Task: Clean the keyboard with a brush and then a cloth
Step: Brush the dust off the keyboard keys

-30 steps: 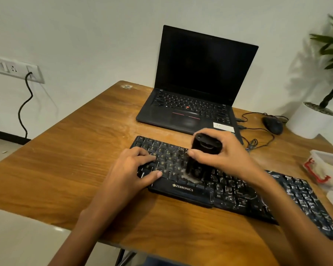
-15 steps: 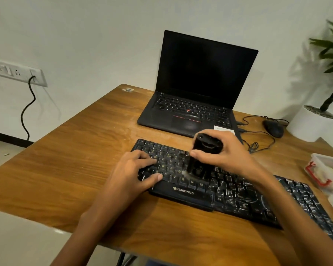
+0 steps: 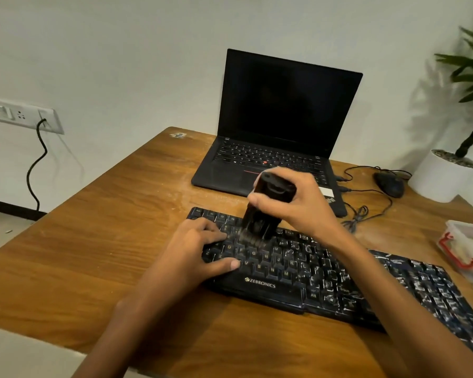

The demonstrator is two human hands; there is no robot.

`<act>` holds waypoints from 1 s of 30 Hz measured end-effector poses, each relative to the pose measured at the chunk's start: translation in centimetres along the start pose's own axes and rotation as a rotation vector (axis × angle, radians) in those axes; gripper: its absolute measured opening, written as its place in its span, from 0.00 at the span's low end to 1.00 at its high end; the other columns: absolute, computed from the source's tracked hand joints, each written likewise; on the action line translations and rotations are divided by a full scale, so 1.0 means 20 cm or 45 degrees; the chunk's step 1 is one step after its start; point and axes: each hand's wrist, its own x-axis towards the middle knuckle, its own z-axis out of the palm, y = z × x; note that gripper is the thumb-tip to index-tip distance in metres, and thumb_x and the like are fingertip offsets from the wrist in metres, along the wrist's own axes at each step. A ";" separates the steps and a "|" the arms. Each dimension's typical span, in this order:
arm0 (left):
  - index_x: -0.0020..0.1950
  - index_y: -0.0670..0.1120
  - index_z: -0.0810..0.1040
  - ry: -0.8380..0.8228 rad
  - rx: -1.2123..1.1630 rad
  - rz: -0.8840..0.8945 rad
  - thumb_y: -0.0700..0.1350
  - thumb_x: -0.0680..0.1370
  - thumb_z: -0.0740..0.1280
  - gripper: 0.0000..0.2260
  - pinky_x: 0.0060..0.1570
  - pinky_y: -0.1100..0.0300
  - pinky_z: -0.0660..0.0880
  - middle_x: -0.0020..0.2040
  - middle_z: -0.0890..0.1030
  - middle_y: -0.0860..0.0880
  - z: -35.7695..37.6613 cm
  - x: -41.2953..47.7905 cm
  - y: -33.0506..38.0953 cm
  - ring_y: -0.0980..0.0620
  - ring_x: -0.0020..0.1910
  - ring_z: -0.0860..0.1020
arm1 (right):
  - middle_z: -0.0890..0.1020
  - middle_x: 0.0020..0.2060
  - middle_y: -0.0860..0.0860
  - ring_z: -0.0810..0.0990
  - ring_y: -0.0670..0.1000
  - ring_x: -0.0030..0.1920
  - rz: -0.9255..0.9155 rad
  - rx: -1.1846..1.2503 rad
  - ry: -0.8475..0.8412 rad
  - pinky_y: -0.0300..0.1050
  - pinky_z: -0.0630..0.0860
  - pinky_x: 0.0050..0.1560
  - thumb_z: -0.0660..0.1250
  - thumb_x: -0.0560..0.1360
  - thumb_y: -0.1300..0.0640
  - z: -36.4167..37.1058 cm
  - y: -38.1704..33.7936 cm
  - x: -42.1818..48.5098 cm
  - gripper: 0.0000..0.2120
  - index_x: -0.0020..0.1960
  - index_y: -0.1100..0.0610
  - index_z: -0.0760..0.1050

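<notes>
Bench [image 3: 93, 255] of brown wood carries everything. The black Zebronics keyboard [image 3: 339, 282] lies on it, running from the middle toward 4 o'clock, with the open laptop [image 3: 284, 105] at its 12 o'clock. White dust covers the keys on the half toward 4 o'clock, while the keys near the hands look darker and cleaner. I judge that the brushing step is only partly done and the cloth step has not begun.

The keyboard seems a light, stiff plastic board that would slide easily on smooth wood, so it needs a steady press from above. Its keycaps are small and could come loose under a hard sideways push.

The left hand [image 3: 191, 249] rests on the keyboard end toward 9 o'clock. Its fingers [image 3: 216, 236] are spread and almost straight on the keys. They press and hold nothing.

The right hand [image 3: 301, 203] is over the upper key rows and grips the black brush [image 3: 260, 214]. Its fingers are curled round the upper body and the thumb lies across the front.

The brush stands nearly upright, leaning a little toward 11 o'clock, with its bristles on the keys. It looks light, with a hard body and soft bristles, so the high grip suits it.
</notes>
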 end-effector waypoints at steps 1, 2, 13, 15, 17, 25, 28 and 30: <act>0.66 0.52 0.71 0.004 -0.003 0.004 0.60 0.69 0.68 0.28 0.52 0.70 0.57 0.54 0.67 0.61 0.00 0.00 0.00 0.63 0.55 0.61 | 0.80 0.38 0.51 0.79 0.48 0.40 0.019 0.013 -0.063 0.43 0.75 0.42 0.71 0.66 0.46 0.01 -0.01 -0.01 0.15 0.44 0.56 0.77; 0.66 0.52 0.72 0.000 -0.003 0.008 0.60 0.69 0.68 0.28 0.53 0.70 0.57 0.54 0.67 0.61 0.00 0.00 0.00 0.63 0.55 0.61 | 0.80 0.37 0.50 0.79 0.48 0.40 0.045 -0.009 -0.071 0.46 0.76 0.42 0.71 0.66 0.46 0.02 -0.01 -0.01 0.15 0.44 0.56 0.77; 0.67 0.51 0.71 -0.056 0.052 0.029 0.61 0.69 0.67 0.29 0.53 0.69 0.59 0.58 0.71 0.58 -0.01 0.01 0.00 0.61 0.56 0.63 | 0.80 0.39 0.49 0.79 0.49 0.42 -0.016 -0.280 0.080 0.51 0.76 0.47 0.72 0.70 0.52 0.00 -0.01 0.04 0.12 0.49 0.57 0.76; 0.67 0.51 0.70 -0.096 0.094 0.031 0.62 0.68 0.68 0.30 0.55 0.68 0.60 0.60 0.71 0.57 -0.03 0.04 0.02 0.59 0.59 0.65 | 0.81 0.40 0.51 0.79 0.50 0.43 -0.063 -0.120 0.061 0.52 0.76 0.47 0.72 0.69 0.51 0.02 -0.04 0.03 0.13 0.49 0.57 0.76; 0.67 0.49 0.70 -0.119 0.120 0.025 0.61 0.68 0.69 0.32 0.57 0.67 0.60 0.62 0.70 0.56 -0.04 0.06 0.02 0.58 0.62 0.65 | 0.82 0.42 0.54 0.80 0.52 0.44 -0.093 0.019 -0.038 0.55 0.77 0.47 0.71 0.68 0.49 0.06 -0.07 0.00 0.15 0.49 0.58 0.76; 0.68 0.51 0.69 -0.145 0.038 0.002 0.61 0.68 0.68 0.31 0.56 0.68 0.60 0.60 0.69 0.58 -0.05 0.05 0.01 0.60 0.61 0.65 | 0.81 0.38 0.50 0.79 0.46 0.40 0.081 -0.112 -0.108 0.40 0.76 0.40 0.69 0.64 0.44 -0.15 0.04 -0.15 0.16 0.44 0.53 0.77; 0.69 0.50 0.68 -0.163 0.067 0.022 0.61 0.69 0.67 0.31 0.60 0.66 0.62 0.60 0.69 0.58 -0.05 0.05 0.02 0.59 0.61 0.65 | 0.80 0.36 0.48 0.78 0.44 0.38 0.086 -0.163 -0.131 0.36 0.74 0.38 0.71 0.65 0.46 -0.21 0.02 -0.12 0.12 0.43 0.52 0.76; 0.69 0.50 0.68 -0.190 0.113 0.018 0.60 0.70 0.67 0.30 0.62 0.64 0.63 0.61 0.70 0.57 -0.05 0.05 0.03 0.58 0.62 0.65 | 0.80 0.38 0.47 0.79 0.44 0.41 0.000 -0.079 -0.074 0.35 0.75 0.41 0.71 0.66 0.47 -0.15 -0.02 -0.05 0.12 0.45 0.52 0.77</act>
